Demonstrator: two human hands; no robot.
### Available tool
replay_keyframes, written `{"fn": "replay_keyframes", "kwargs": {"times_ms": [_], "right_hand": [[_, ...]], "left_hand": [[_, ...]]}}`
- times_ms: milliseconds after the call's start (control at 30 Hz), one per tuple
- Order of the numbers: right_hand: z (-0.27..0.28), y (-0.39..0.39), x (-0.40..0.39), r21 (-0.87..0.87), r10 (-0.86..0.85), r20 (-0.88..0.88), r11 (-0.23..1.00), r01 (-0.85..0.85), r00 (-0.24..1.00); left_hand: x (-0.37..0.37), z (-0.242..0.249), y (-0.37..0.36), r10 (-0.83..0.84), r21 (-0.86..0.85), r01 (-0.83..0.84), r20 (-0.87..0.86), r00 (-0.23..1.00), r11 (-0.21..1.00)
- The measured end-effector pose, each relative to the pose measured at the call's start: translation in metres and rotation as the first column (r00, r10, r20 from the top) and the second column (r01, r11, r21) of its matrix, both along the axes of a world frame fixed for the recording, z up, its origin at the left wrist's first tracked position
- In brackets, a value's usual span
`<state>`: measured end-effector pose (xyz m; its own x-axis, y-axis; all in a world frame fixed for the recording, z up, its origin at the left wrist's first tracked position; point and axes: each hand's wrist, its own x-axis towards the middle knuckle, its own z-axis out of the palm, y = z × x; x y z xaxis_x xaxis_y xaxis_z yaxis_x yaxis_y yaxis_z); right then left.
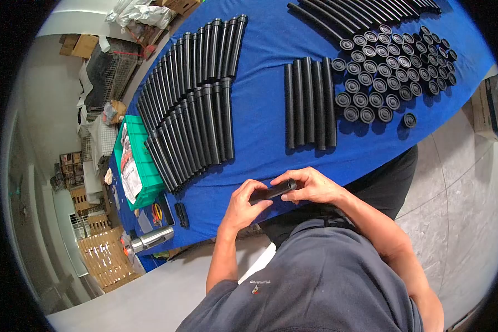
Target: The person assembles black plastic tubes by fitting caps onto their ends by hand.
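Note:
Both hands hold one black tube (271,192) over the table's front edge. My left hand (242,203) is wrapped round its left end, and that end is hidden in the palm. Fingers and thumb of my right hand (311,187) close round the other end, where a round opening faces to the right. Just beyond my hands lie several black tubes (311,105) side by side without caps. To their right stand many round black caps (375,99) with ringed faces, and one cap (409,120) sits apart near the edge.
Capped tubes (216,122) lie in slanted rows at left. A green crate (144,166) holds a printed bag. Scissors (157,213), a black marker-like item (181,214) and a steel bottle (152,239) lie near the left edge. More tubes (337,19) lie at the far side.

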<state>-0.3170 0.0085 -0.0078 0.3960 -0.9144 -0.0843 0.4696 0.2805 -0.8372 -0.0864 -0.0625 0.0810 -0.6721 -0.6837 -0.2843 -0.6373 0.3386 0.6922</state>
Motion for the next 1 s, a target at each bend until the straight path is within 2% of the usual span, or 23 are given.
{"fn": "replay_keyframes", "kwargs": {"times_ms": [167, 267, 367, 433, 500, 533, 567, 600, 633, 667, 733, 767, 867, 900, 1000], "right_hand": [[-0.002, 0.001, 0.000, 0.036, -0.031, 0.111, 0.999, 0.028, 0.993], [-0.003, -0.001, 0.003, 0.050, -0.053, 0.077, 0.998, 0.049, 0.996], [-0.001, -0.002, 0.000, 0.042, -0.056, -0.023, 0.997, 0.057, 0.998], [0.005, -0.001, -0.001, 0.030, -0.042, -0.101, 0.999, 0.046, 0.994], [-0.002, 0.001, 0.006, -0.034, -0.077, -0.060, 0.997, 0.075, 0.995], [-0.003, 0.000, 0.009, -0.089, -0.106, -0.056, 0.991, 0.101, 0.993], [-0.005, -0.002, 0.007, -0.142, -0.063, -0.140, 0.989, 0.043, 0.988], [0.000, -0.005, 0.007, -0.243, -0.083, -0.191, 0.970, 0.034, 0.978], [0.005, -0.005, 0.004, -0.251, -0.071, -0.253, 0.968, 0.006, 0.965], [0.011, -0.005, 0.000, -0.256, -0.066, -0.314, 0.967, -0.018, 0.947], [0.008, -0.003, -0.001, -0.121, -0.022, -0.296, 0.992, -0.015, 0.955], [0.007, -0.003, -0.001, -0.051, -0.005, -0.285, 0.999, -0.010, 0.958], [0.013, 0.001, 0.002, -0.016, 0.012, -0.164, 1.000, -0.015, 0.986], [0.009, 0.001, 0.001, 0.029, 0.032, -0.185, 0.999, -0.027, 0.982], [0.003, 0.000, 0.005, 0.007, -0.010, -0.179, 1.000, 0.011, 0.984]], "left_hand": [[0.005, -0.007, 0.000, 0.033, 0.121, -0.030, -0.022, 0.999, 0.992], [-0.005, 0.003, 0.003, 0.031, 0.013, -0.030, -0.068, 0.997, 0.999], [0.000, -0.002, 0.001, 0.009, -0.006, -0.009, 0.029, 1.000, 1.000], [0.005, -0.007, 0.004, 0.051, -0.024, -0.052, -0.033, 0.998, 0.998], [0.006, -0.003, 0.008, 0.140, -0.020, -0.145, -0.169, 0.976, 0.989], [0.009, -0.004, 0.012, 0.301, 0.170, -0.258, -0.313, 0.901, 0.951], [0.012, -0.007, 0.016, 0.461, 0.367, -0.318, -0.422, 0.781, 0.874], [0.013, -0.013, 0.020, 0.610, 0.557, -0.316, -0.488, 0.625, 0.769], [0.013, -0.019, 0.024, 0.646, 0.612, -0.259, -0.578, 0.498, 0.747], [0.013, -0.023, 0.027, 0.737, 0.712, -0.250, -0.535, 0.413, 0.656], [0.012, -0.027, 0.035, 0.883, 0.877, -0.181, -0.396, 0.253, 0.445], [0.015, -0.036, 0.039, 0.923, 0.911, -0.201, -0.316, 0.222, 0.360], [0.022, -0.049, 0.048, 0.969, 0.967, -0.152, -0.177, 0.173, 0.203], [0.021, -0.053, 0.050, 0.966, 0.954, -0.226, -0.153, 0.210, 0.200], [0.036, -0.049, 0.046, 0.834, 0.889, -0.372, -0.021, 0.551, 0.268]]}}
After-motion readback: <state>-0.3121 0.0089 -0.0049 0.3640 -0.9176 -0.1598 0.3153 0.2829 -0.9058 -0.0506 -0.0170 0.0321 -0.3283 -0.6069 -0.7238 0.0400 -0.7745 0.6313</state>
